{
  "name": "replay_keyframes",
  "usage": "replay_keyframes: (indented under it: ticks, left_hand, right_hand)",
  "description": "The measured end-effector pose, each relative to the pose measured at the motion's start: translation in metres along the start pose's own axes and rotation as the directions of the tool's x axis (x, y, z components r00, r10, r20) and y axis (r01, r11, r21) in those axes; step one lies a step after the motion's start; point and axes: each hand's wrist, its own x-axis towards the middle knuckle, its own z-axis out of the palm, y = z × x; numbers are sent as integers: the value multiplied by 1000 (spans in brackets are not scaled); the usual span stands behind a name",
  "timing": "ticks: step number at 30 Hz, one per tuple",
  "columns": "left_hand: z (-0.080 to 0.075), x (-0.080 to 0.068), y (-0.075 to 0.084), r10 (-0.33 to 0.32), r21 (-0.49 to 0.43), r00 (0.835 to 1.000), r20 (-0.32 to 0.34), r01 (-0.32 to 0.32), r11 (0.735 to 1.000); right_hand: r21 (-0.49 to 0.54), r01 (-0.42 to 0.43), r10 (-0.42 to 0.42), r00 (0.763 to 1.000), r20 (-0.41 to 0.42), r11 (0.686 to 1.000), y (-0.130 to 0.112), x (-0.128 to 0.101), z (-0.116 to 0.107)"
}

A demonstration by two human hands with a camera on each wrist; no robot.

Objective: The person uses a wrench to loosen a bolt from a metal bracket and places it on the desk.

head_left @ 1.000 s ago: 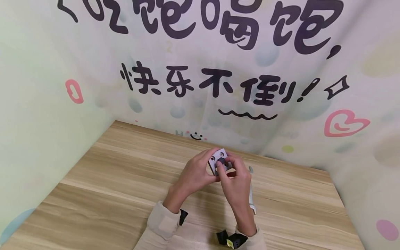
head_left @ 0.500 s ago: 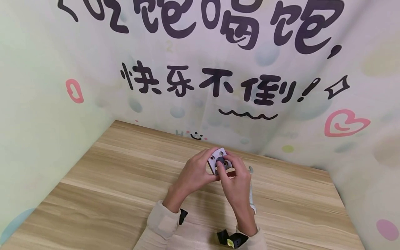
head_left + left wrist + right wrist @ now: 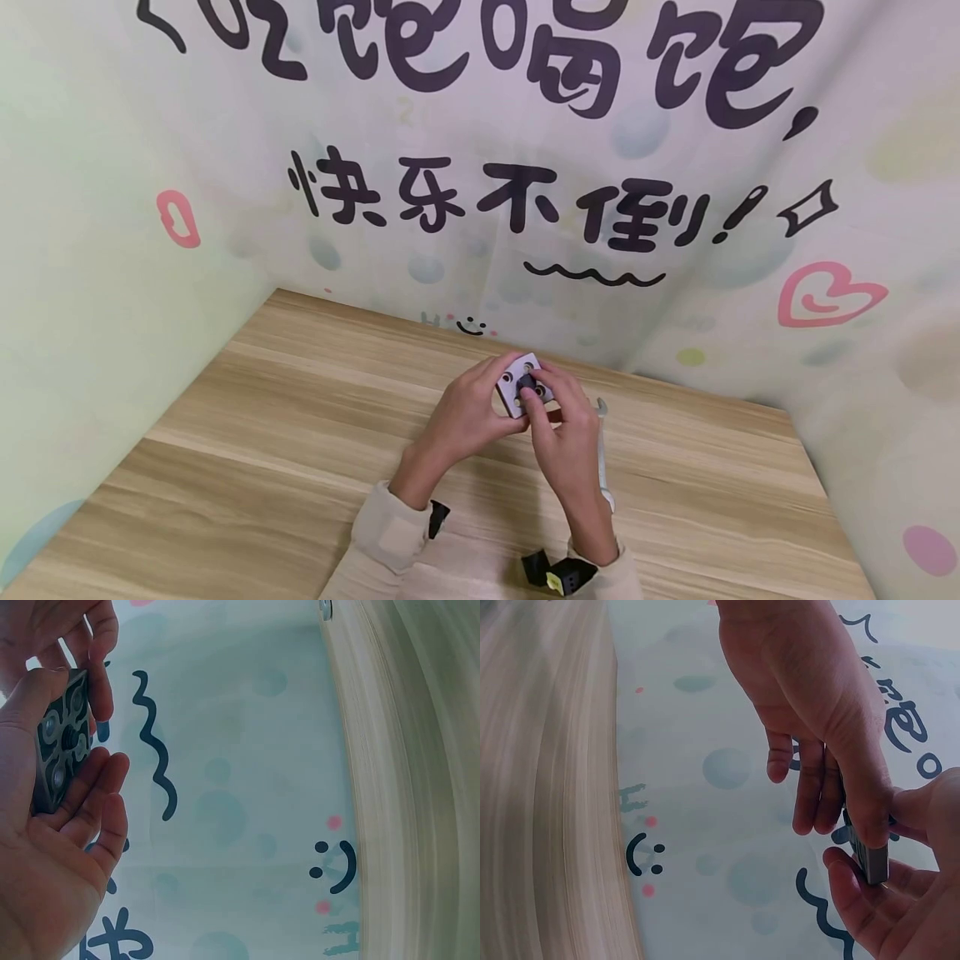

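Head view: the left hand (image 3: 467, 408) grips the metal plate (image 3: 513, 388) by its edges, and the right hand (image 3: 567, 425) pinches the dark knob (image 3: 527, 382) at its middle; a slackened left grip could let the plate twist or drop. The wrench (image 3: 602, 458) beside the right hand is partly covered

Left wrist view: the right hand is cut off above the plate

Right wrist view: the plate's edge shows beneath the thumb (image 3: 870, 817); the knob is hidden

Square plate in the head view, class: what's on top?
On the plate: a dark knob, holes around it. The right hand pinches the knob, hiding parts of both.
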Motion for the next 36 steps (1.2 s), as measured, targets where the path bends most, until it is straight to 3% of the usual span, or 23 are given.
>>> replay_keyframes:
  ticks: [25,36]
  left_hand:
    - [0,1,-1,-5,1,1000,-7,5,1000]
    - [-1,0,-1,-2,-11,1000,-3,2,1000]
  right_hand:
    - [-20,40,-39,999,32,999,3,2,-1]
    - [-1,-40,40,996,81,999,1,1,-4]
